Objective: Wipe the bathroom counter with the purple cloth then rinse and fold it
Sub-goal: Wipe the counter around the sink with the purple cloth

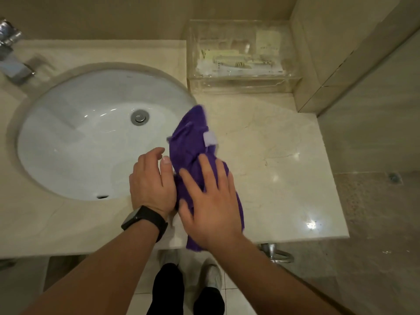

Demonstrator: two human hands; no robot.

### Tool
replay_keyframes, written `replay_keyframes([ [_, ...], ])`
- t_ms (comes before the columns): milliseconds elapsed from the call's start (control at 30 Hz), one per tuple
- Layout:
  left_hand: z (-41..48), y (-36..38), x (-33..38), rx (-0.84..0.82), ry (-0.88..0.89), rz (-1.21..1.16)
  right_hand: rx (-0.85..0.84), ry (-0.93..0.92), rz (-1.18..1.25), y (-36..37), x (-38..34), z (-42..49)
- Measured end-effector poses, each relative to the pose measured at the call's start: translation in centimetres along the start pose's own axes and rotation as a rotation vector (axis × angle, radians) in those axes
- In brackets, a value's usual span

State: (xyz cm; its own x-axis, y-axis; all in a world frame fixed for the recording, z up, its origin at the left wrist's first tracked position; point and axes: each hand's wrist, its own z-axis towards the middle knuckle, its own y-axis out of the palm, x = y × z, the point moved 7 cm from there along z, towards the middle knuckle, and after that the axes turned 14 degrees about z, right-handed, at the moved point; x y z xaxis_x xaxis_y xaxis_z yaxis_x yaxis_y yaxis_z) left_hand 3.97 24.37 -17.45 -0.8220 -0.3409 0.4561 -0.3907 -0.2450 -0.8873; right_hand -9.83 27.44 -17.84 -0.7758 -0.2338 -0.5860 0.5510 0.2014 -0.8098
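Observation:
The purple cloth lies bunched on the beige marble counter, just right of the white oval sink. Its near end hangs over the counter's front edge and a pale label shows near its far end. My right hand lies flat on the cloth's near half with fingers spread and straight. My left hand, with a black watch on the wrist, sits beside the cloth's left edge at the sink rim, fingers relaxed, thumb next to the fabric.
A clear acrylic box with small toiletries stands at the back right against the wall. A chrome tap is at the far left. A wall bounds the counter's right side. Below are a chrome fitting and my shoes on floor tiles.

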Motion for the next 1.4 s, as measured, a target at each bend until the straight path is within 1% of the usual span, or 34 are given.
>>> replay_keyframes([
  [100, 0.0, -0.1, 0.1, -0.01, -0.002, -0.031, 0.027, 0.011, -0.014, 0.3, 0.4, -1.8],
  [167, 0.0, 0.1, 0.0, -0.02, 0.019, -0.024, 0.035, 0.005, 0.002, 0.2, 0.6, -0.7],
  [333, 0.2, 0.7, -0.1, -0.039, 0.074, 0.025, 0.092, 0.036, -0.017, -2.0, 2.5, 6.6],
  [433, 0.3, 1.1, -0.1, -0.062, 0.097, 0.074, 0.113, 0.086, -0.03, -4.2, 5.3, 11.1],
  [533, 0.3, 1.2, 0.1, -0.075, 0.108, 0.087, 0.139, 0.116, -0.038, -6.8, 8.4, 13.3],
  [633, 0.3, 1.3, 0.1, -0.085, 0.121, 0.111, 0.2, 0.164, -0.017, -9.1, 10.9, 11.9],
  [833, 0.2, 1.4, 0.2, -0.086, 0.138, 0.123, 0.289, 0.242, 0.038, -10.9, 13.4, 2.5],
  [900, 0.1, 1.4, 0.2, -0.074, 0.127, 0.109, 0.298, 0.227, 0.046, -10.4, 13.0, -0.7],
  [1000, 0.0, 1.3, 0.1, -0.062, 0.105, 0.106, 0.205, 0.086, 0.042, -8.3, 10.6, -2.9],
  [1100, 0.1, 1.4, 0.1, -0.078, 0.1, 0.121, 0.089, -0.022, 0.027, -5.9, 7.6, -1.6],
  [1167, 0.1, 1.4, 0.1, -0.073, 0.104, 0.132, 0.054, -0.079, 0.01, -4.3, 5.4, 0.2],
  [1300, 0.2, 1.1, 0.2, -0.064, 0.102, 0.135, 0.066, -0.073, -0.003, -2.2, 2.2, 4.1],
  [1400, 0.2, 0.9, 0.2, -0.053, 0.103, 0.114, 0.089, -0.038, 0.017, -1.9, 1.6, 7.1],
])
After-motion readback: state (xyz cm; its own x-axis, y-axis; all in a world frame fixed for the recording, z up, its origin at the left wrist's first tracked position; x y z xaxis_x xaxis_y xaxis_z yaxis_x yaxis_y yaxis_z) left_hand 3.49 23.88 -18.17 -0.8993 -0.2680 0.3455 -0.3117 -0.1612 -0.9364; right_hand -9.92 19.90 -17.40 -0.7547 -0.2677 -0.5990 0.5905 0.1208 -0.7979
